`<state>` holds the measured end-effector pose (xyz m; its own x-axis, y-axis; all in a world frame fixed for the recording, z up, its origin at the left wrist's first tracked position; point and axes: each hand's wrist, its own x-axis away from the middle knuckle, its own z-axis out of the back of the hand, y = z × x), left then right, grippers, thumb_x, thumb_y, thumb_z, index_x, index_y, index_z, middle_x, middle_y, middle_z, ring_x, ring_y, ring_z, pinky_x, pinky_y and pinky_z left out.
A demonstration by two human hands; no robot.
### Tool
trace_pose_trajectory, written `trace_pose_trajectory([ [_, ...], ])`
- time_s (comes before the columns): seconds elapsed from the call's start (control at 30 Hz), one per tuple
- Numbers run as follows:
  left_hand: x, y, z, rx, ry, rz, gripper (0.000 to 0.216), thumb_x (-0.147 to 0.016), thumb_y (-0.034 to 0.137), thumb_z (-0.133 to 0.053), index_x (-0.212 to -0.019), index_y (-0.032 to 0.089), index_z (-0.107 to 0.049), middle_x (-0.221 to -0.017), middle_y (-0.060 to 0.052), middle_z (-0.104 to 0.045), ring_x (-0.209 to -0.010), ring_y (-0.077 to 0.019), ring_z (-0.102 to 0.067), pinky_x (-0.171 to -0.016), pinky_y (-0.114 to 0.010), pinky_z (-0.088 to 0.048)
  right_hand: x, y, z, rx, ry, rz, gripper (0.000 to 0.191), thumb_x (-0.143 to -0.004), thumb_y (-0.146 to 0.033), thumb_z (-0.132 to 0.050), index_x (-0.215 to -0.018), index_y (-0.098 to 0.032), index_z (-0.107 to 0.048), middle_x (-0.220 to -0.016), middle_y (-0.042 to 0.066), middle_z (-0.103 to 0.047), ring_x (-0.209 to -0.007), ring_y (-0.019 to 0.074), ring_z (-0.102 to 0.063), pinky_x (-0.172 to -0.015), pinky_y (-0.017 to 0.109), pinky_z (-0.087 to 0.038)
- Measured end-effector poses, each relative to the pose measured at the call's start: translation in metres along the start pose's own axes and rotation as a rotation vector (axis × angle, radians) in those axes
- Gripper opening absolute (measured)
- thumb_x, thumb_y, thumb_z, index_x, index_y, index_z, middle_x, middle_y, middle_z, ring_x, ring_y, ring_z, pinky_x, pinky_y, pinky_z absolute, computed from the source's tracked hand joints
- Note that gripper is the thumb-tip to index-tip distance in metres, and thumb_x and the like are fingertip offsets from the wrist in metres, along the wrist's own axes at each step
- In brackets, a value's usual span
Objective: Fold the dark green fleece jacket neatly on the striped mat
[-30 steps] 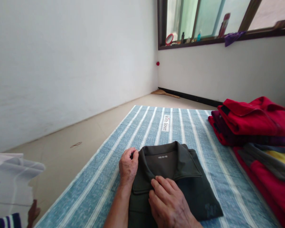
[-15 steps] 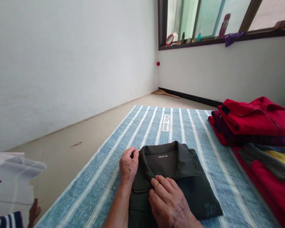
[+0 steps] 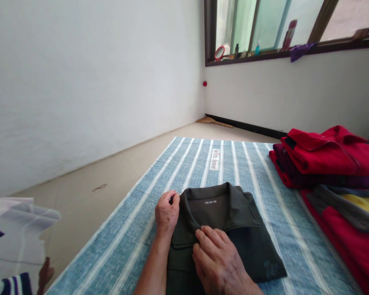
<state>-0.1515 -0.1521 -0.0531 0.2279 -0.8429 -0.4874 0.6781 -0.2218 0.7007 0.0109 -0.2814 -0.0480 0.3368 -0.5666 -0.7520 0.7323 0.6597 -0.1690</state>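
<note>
A folded dark grey collared shirt (image 3: 233, 217) lies on a blue and white striped cloth (image 3: 203, 164) spread on the floor. My left hand (image 3: 166, 213) is closed on the shirt's left collar edge, pinching the fabric. Over the front of the shirt, just below the collar opening, rests my right hand (image 3: 218, 258), its fingers bent and pressed together on the placket.
A stack of folded red and maroon garments (image 3: 326, 157) sits at the right, with a red, grey and yellow garment (image 3: 350, 217) nearer. White and striped fabric (image 3: 15, 237) lies at the lower left. Beige floor, white walls, a window sill (image 3: 264, 51) with small items.
</note>
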Motion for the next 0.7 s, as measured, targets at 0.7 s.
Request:
trace_pose_trajectory([
  [0.7,0.0001,-0.0006,-0.0007,0.0,0.005,-0.011,0.025,-0.079,0.036,-0.05,-0.079,0.019,-0.068,-0.091,-0.008,-0.072,-0.086,-0.022,-0.067,-0.082,-0.034,-0.052,0.0001,-0.0005,0.0004,0.01,0.002,-0.005,0.019,-0.088,-0.015,-0.043,-0.092,-0.018,-0.061,-0.103,0.007,-0.068,-0.099,0.0218,-0.059,-0.084,0.036,-0.045],
])
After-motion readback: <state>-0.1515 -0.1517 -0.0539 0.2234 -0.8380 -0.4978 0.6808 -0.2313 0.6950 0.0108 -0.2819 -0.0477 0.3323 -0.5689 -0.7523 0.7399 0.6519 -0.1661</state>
